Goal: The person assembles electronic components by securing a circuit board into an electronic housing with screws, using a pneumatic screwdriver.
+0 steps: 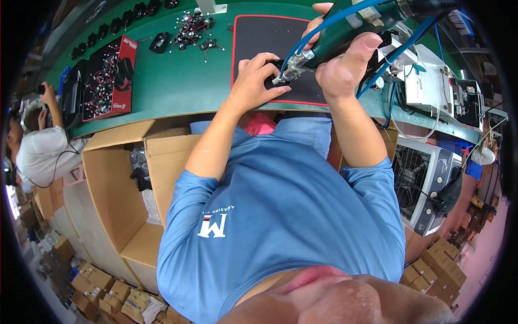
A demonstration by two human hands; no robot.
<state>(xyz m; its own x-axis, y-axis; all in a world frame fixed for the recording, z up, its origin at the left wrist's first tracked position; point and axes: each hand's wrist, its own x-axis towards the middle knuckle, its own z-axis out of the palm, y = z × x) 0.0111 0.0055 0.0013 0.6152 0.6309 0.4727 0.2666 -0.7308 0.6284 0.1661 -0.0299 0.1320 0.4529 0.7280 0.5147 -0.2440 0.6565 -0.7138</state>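
Observation:
My right hand [342, 73] is wrapped round a dark green power screwdriver [337, 35], which is tilted with its metal nose pointing down to the left. Blue tubing [318, 29] runs along the tool. The tip reaches a small black part [271, 81] on the black mat [261, 40] with a red border. My left hand [251, 83] grips that part from the left, thumb on the near side and fingers on the far side. Fingers and tool hide much of the part, so its exact kind does not show.
On the green bench [162, 75] lie a pile of small wired parts [191, 29] and a black housing [159, 42]. A red box [127, 92] holds more wired parts. White equipment [426, 81] stands right. An open cardboard box [116, 189] sits below; a co-worker [46, 146] is far left.

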